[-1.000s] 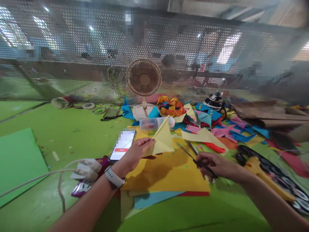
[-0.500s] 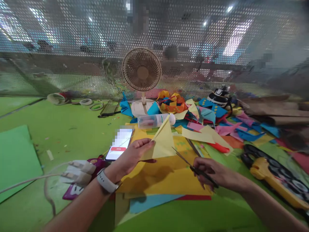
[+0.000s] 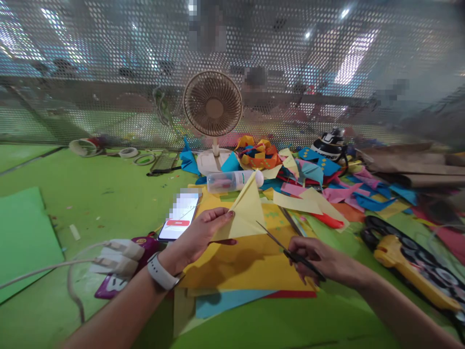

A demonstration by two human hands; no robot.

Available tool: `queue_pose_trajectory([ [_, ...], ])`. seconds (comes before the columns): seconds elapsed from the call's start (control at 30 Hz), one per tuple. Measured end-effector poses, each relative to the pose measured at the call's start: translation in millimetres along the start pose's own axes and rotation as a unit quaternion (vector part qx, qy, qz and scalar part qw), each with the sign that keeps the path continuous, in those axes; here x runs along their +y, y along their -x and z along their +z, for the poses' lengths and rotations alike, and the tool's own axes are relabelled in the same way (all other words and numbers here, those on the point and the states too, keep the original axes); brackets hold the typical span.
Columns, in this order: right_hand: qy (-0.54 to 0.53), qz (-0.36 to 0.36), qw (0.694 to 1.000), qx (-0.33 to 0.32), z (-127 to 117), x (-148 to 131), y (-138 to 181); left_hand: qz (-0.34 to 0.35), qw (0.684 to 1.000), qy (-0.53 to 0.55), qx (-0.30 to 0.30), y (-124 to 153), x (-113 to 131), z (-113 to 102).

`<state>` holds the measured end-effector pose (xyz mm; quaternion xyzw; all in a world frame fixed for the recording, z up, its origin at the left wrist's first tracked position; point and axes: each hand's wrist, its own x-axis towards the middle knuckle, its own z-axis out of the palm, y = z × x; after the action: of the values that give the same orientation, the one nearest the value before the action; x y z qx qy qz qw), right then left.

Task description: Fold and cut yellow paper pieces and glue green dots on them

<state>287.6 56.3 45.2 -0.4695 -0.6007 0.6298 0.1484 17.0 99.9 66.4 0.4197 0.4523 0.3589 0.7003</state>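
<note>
A pale yellow folded paper (image 3: 249, 211) is gripped along its left edge between the thumb and fingers of the left hand (image 3: 203, 232) and is held above a stack of golden-yellow sheets (image 3: 243, 271); its narrow point is directed away from the person. A watch with a pale band (image 3: 162, 272) is worn on the left wrist. The dark scissors (image 3: 286, 252) are grasped by the curled fingers of the right hand (image 3: 314, 254), and their tip is seen overlapping the paper's right side; whether contact is made cannot be told. From under the golden-yellow stack, a light-blue sheet (image 3: 232, 303) is partly exposed. To the left of the stack, a lit phone (image 3: 180, 220) is laid near the left hand. A clear bottle (image 3: 232, 181) is placed on its side in front of a fan (image 3: 213, 104), and coloured paper pieces (image 3: 345, 194) are heaped to the right.
</note>
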Motion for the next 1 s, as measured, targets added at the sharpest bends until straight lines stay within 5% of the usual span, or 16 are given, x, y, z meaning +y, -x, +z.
queue_pose_trajectory([
  [1.0, 0.001, -0.008, 1.000, 0.008, 0.2, 0.8, -0.1, -0.005, 1.000, -0.011, -0.020, 0.4, -1.7, 1.0],
])
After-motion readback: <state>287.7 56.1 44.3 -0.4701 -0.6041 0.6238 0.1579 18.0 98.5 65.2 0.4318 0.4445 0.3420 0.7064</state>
